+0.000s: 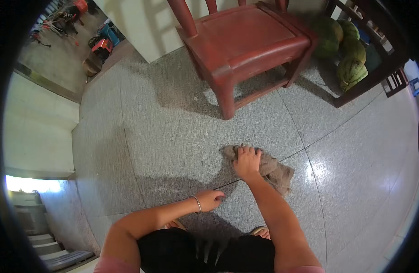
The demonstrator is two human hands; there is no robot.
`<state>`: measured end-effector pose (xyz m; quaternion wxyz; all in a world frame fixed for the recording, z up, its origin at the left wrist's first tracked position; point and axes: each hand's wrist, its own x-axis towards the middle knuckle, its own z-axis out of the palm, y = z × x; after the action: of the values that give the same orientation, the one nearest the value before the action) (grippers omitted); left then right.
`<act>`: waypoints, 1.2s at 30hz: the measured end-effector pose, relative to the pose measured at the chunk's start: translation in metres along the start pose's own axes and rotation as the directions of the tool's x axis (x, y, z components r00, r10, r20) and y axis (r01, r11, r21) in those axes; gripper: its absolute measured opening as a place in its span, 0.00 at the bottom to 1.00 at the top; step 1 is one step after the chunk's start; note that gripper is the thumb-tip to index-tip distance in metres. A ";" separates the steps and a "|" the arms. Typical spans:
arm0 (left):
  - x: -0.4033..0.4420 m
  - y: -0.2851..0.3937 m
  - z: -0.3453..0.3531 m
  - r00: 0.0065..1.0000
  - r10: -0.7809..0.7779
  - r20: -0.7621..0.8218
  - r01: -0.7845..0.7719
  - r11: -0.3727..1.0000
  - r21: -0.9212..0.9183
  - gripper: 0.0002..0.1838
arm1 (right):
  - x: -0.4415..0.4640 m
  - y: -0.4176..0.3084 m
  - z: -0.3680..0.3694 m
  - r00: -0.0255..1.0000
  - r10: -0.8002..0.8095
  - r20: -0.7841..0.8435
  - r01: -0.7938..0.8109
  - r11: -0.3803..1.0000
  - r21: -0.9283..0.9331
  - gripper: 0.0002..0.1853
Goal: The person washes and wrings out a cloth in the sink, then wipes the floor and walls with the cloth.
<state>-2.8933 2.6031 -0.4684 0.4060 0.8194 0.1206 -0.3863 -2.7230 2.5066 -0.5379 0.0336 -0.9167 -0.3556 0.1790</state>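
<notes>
My right hand (248, 163) presses down on a crumpled brown cloth (278, 174) that lies on the speckled grey tile floor (177, 136). Its fingers bend over the cloth's left part, and the rest of the cloth spreads out to the right beneath the wrist. My left hand (212, 200), with a bracelet (198, 204) at the wrist, hovers lower and to the left in front of my knees. Its fingers are curled in, and nothing shows in them.
A red wooden chair (250, 38) stands ahead. Several watermelons (352, 68) lie on the floor at the upper right, beside a dark wooden frame (368, 75). A doorway at the upper left shows cables (59, 20) and a red-black machine (101, 47). Steps (50, 248) appear lower left.
</notes>
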 end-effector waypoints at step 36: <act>0.014 -0.024 0.040 0.990 0.138 0.032 -0.140 0.987 0.077 0.20 | -0.002 0.004 0.007 0.988 0.037 -0.150 -0.023 0.996 0.092 0.28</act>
<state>-2.9178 2.5864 -0.5074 0.4008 0.8361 0.0422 -0.3722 -2.7239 2.5017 -0.5447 0.0990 -0.9305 -0.3297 0.1248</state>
